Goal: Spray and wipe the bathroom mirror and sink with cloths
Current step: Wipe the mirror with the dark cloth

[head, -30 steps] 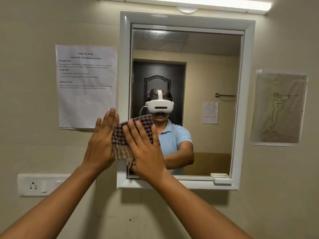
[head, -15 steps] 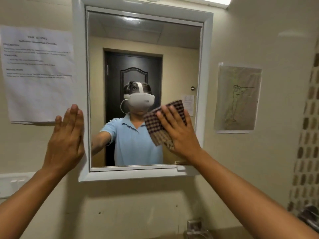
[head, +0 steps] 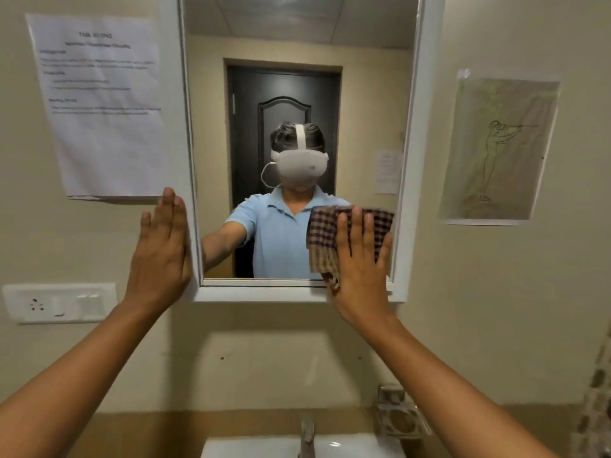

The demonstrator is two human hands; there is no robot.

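The white-framed mirror (head: 410, 127) hangs on the beige wall straight ahead. My right hand (head: 362, 269) presses a brown and purple checked cloth (head: 325, 241) flat against the glass at the mirror's lower right corner, fingers straight and spread. My left hand (head: 160, 256) lies flat, fingers straight, against the wall and the mirror's left frame edge near its lower corner, holding nothing. The white sink (head: 251, 447) shows at the bottom edge with a metal tap (head: 307, 436) above it. No spray bottle is in view.
A printed sheet (head: 102, 104) is taped to the wall left of the mirror, a drawing (head: 499, 150) to its right. A white socket plate (head: 59, 302) sits low left. A metal soap holder (head: 401, 414) is fixed beside the tap.
My right hand has carried the cloth from the mirror's lower left across to its lower right and then down. My left hand let go of the cloth and stayed at the left frame.
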